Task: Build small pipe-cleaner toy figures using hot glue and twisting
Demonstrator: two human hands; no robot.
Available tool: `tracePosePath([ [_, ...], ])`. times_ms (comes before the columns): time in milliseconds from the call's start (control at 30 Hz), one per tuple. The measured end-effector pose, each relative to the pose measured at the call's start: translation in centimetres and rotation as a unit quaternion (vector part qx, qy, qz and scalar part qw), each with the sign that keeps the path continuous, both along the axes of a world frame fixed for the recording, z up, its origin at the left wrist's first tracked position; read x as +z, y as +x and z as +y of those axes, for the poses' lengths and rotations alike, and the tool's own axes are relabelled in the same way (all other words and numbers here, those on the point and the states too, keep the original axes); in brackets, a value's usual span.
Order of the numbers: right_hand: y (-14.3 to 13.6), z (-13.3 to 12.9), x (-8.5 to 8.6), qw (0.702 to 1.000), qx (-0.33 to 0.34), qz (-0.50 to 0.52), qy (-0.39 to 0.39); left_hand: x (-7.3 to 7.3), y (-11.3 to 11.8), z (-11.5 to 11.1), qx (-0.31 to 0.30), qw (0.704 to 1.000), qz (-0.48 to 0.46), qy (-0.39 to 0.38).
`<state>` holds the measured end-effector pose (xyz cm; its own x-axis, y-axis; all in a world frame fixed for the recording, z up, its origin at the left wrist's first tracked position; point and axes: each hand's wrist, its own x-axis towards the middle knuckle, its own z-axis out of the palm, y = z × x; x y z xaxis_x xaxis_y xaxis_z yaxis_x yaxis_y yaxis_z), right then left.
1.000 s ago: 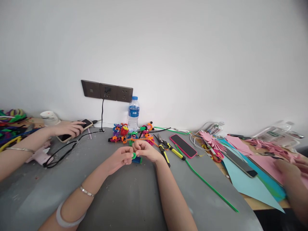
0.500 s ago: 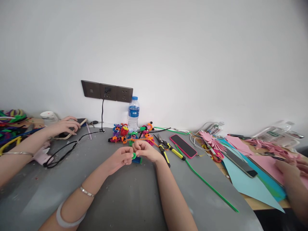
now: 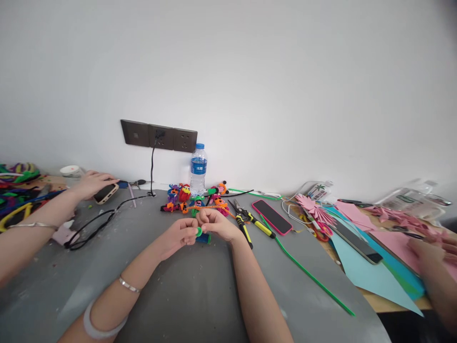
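In the head view, the left hand point(image 3: 180, 237) and right hand point(image 3: 214, 224) had fingers pinched nearly shut on a little green curl point(image 3: 199, 232). It was between them, over the gray table point(image 3: 171, 295), near the yellow-and-black pliers point(image 3: 250, 219).

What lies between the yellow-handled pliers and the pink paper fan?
In the head view, a pink-edged phone, then white cable, lies between the pliers and fan.

The person's bare left forearm point(image 3: 121, 295) wears a narrow silver-coloured bracelet point(image 3: 129, 285) near the wrist and a wide, smooth whitish bangle point(image 3: 102, 332) higher up; no sleeve shows on either forearm.
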<state>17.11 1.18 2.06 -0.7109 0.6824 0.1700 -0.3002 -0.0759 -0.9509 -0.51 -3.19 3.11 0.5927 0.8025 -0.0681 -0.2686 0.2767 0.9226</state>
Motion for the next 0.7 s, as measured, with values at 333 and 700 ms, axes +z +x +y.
tracePosePath([
  [333,0.0,-0.09,0.14,1.0,0.004,0.009,-0.004,-0.16,-0.05,0.03,0.003,1.0,0.002,-0.001],
  [700,0.04,-0.06,0.0,1.0,0.005,0.01,0.0,-0.09,-0.07,-0.1,0.006,1.0,0.005,-0.002],
])
